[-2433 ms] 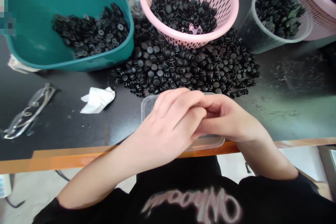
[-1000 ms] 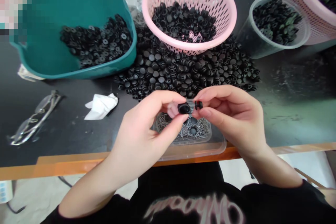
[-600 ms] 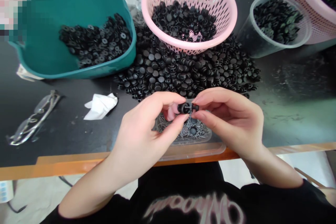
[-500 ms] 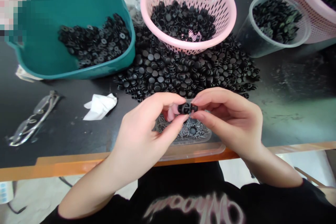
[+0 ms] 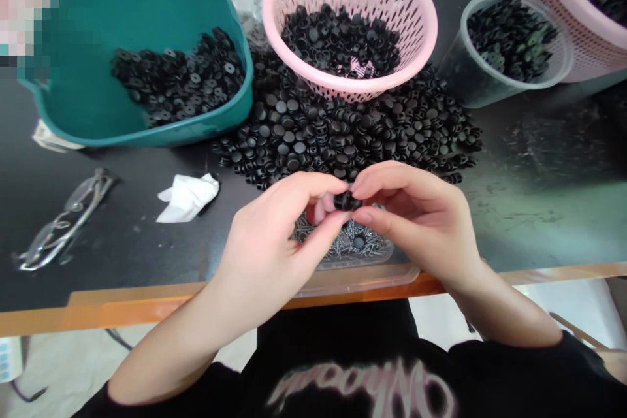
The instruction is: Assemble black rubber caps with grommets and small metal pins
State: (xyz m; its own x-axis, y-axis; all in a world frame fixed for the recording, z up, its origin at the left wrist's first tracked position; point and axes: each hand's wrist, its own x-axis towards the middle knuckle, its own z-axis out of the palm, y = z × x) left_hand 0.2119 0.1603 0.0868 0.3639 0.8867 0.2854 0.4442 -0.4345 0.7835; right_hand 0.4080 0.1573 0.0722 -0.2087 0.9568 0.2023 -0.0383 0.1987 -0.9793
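My left hand (image 5: 274,241) and my right hand (image 5: 416,222) meet above a clear plastic tray (image 5: 353,274) at the table's front edge. Both pinch one small black plastic piece (image 5: 347,201) between thumbs and fingertips, pressed together. The tray holds several small metal springs (image 5: 360,241) and a black part or two. Just beyond my fingers lies a big loose heap of black round parts (image 5: 353,130) on the dark tabletop.
A teal tub (image 5: 147,59) with black ring parts is at the back left. A pink basket (image 5: 350,19), a clear cup (image 5: 509,39) and another pink basket (image 5: 592,6) hold more. Glasses (image 5: 59,222) and a white tissue (image 5: 189,196) lie at the left.
My hands parted, showing a black cap in the left and a smaller black piece in the right. They then came together, and the two pieces now sit pressed into one.
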